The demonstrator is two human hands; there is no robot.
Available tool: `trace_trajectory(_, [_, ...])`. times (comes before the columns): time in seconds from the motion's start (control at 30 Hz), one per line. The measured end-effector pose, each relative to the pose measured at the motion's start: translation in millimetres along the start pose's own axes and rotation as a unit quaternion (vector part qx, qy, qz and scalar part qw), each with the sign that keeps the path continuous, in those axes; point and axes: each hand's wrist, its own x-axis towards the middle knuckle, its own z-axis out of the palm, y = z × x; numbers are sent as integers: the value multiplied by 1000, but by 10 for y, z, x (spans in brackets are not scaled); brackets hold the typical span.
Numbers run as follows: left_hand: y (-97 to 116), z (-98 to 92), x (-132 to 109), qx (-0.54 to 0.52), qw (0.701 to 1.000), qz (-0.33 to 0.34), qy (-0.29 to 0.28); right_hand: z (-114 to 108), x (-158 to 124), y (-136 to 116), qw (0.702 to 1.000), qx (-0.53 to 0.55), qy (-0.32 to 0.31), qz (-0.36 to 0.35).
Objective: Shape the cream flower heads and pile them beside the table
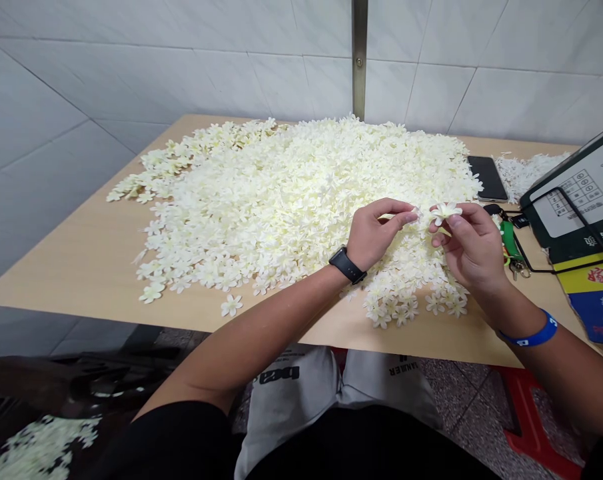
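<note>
My right hand (pixel 474 248) pinches a white artificial flower (pixel 446 213) between thumb and fingers, its petals facing up. Just left of it, my left hand (pixel 372 233) is closed in a pinch, thumb against forefinger. A tiny pale bit shows at those fingertips, too small to name. The two hands are close together but apart, above the front right of a large heap of white artificial flowers (pixel 281 193). One loose flower (pixel 232 305) lies near the table's front edge.
The heap covers much of the wooden table (pixel 81 240). On the right are a phone (pixel 487 178), small white pieces (pixel 528 170), keys with a green tag (pixel 511 241) and a printed box (pixel 576 193). More white flowers (pixel 41 447) lie low at left; a red stool (pixel 536 427) stands below.
</note>
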Motion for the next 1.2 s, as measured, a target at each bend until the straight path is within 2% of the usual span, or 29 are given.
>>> trace_trajectory(0.1, [17,13,-20,4,1000,9,6,-6,-7,-1,999,-12,-17,24])
trace_trajectory(0.27, [35,25,-38,12,1000,21,12,-11,-5,25,999,-19,-37,25])
trace_trajectory(0.4, [11,22,-38,35,997,68,14,-3,8,39,999,-2,-27,38])
trace_trajectory(0.53, [-15,9,-29,39,994,103,4,9,15,-1,994,71,-3,83])
trace_trajectory(0.7, [-15,-6,-8,27,996,86,-5,21,19,-57,981,146,-9,129])
trace_trajectory(1.03, [25,-17,-13,21,998,58,-7,-18,51,-27,980,145,-22,137])
trace_trajectory(1.2, [41,-82,40,51,998,37,31,-49,80,-29,980,141,-10,139])
